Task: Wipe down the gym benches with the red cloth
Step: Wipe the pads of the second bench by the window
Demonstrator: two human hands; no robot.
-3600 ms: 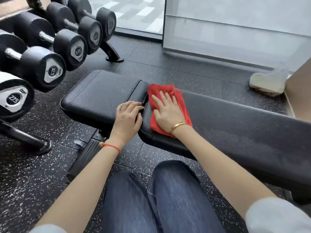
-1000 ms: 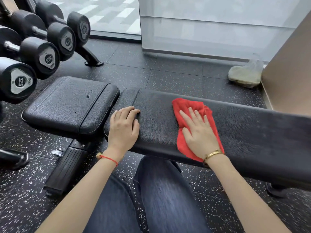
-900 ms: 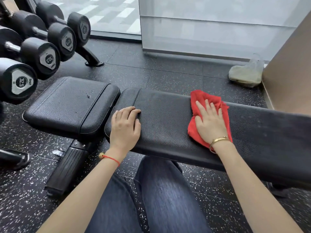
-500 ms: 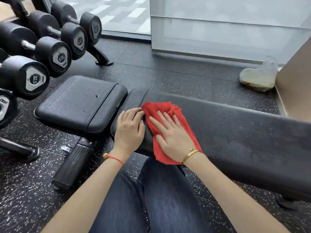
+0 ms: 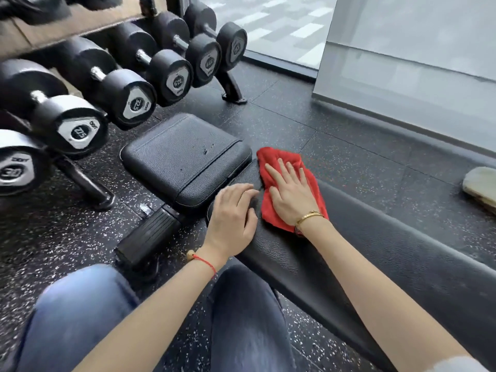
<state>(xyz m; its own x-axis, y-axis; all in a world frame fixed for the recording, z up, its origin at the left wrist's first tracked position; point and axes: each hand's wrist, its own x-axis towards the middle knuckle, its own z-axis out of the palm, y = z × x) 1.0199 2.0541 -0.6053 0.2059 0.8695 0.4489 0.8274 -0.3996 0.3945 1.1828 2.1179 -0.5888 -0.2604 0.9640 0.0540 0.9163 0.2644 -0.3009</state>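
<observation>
A black padded gym bench runs from the middle to the lower right, with a square seat pad (image 5: pixel 185 162) and a long back pad (image 5: pixel 389 253). The red cloth (image 5: pixel 276 157) lies flat on the back pad's left end, right at the gap to the seat pad. My right hand (image 5: pixel 291 193) presses on the cloth with straight, spread fingers. My left hand (image 5: pixel 233 217) rests on the near corner of the back pad, fingers loosely bent, just left of the cloth.
A rack of black dumbbells (image 5: pixel 134 103) fills the upper left, its foot (image 5: pixel 232 88) on the speckled rubber floor. A frosted glass wall (image 5: pixel 416 76) stands behind. A pale bag (image 5: pixel 480 186) lies on the floor at the right edge. My jeans-clad knees (image 5: pixel 241 318) are below the bench.
My right hand swept the cloth right along the back pad, then back left to its end by the seat gap. The left hand stayed on the pad's corner. The view swung right.
</observation>
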